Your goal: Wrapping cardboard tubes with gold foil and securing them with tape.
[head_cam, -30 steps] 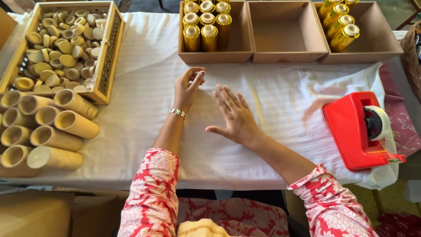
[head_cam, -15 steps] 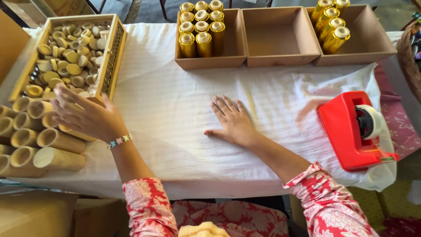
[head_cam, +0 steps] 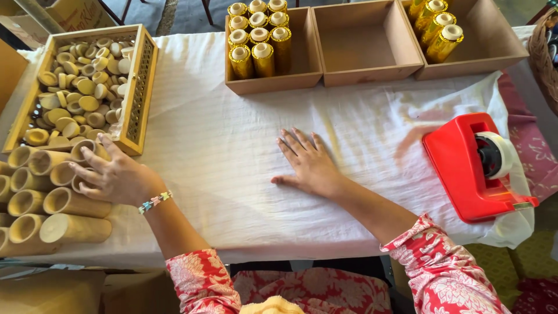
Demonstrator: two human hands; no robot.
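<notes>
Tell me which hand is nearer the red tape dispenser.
Right. The right hand lies flat on the white cloth mid-table, apart from the red tape dispenser; the left hand is at the far-side cardboard tubes.

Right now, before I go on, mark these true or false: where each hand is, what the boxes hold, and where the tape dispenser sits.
1. The left hand is on the pile of cardboard tubes. True.
2. The right hand is holding a gold tube. False: it lies flat and empty on the white cloth.
3. The middle box is empty. True.
4. The red tape dispenser sits beside the left hand. False: it is at the right end of the table.
5. The wooden tray holds round caps. True.
</notes>
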